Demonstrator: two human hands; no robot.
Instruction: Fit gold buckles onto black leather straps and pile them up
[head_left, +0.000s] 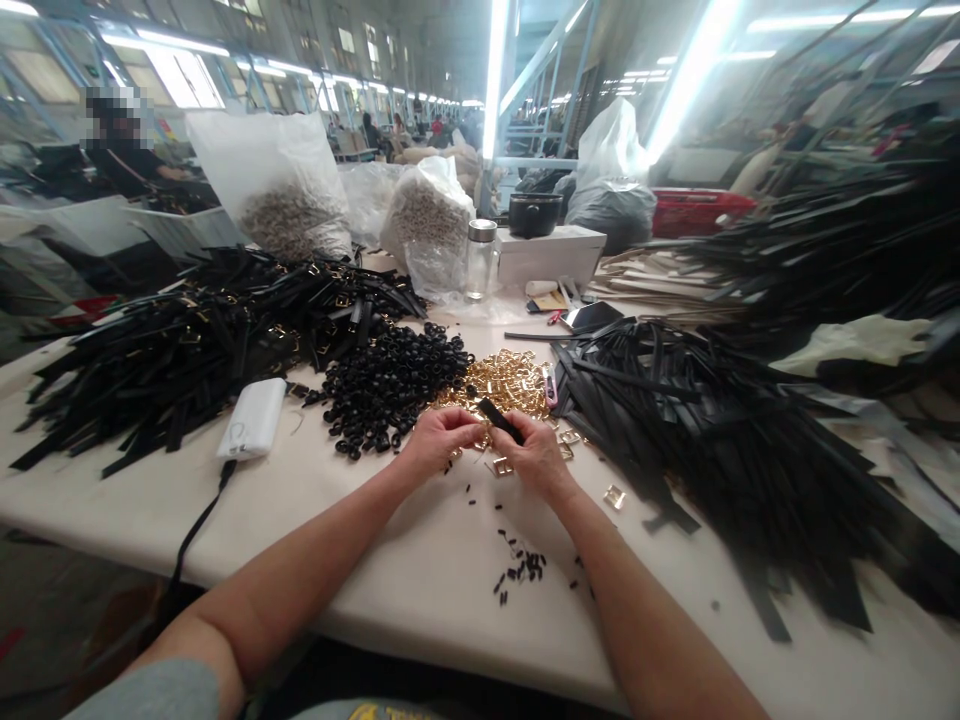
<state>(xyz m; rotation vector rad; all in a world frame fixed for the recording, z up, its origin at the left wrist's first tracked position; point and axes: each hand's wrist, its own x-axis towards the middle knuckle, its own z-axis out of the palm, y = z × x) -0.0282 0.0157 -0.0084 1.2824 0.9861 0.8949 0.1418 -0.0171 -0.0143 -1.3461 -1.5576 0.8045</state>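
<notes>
My right hand (538, 458) is closed on a short black strap (501, 420), whose end sticks up toward the left between the hands. My left hand (442, 440) pinches close to the strap; a bit of gold shows near its fingertips, but what it holds is too small to make out. Just beyond the hands lies a heap of gold buckles (517, 375), with loose ones such as a square buckle (614, 497) to the right. Beside it is a pile of small black loops (390, 385). Little black scraps (525, 565) are scattered between my forearms.
Black straps with buckles (187, 345) are heaped at left, plain black straps (675, 410) at right. A white power bank (253, 418) with a cable lies left. Behind stand a glass bottle (480, 265), a white box (551, 258) and filled plastic bags (289, 195). A person sits far left.
</notes>
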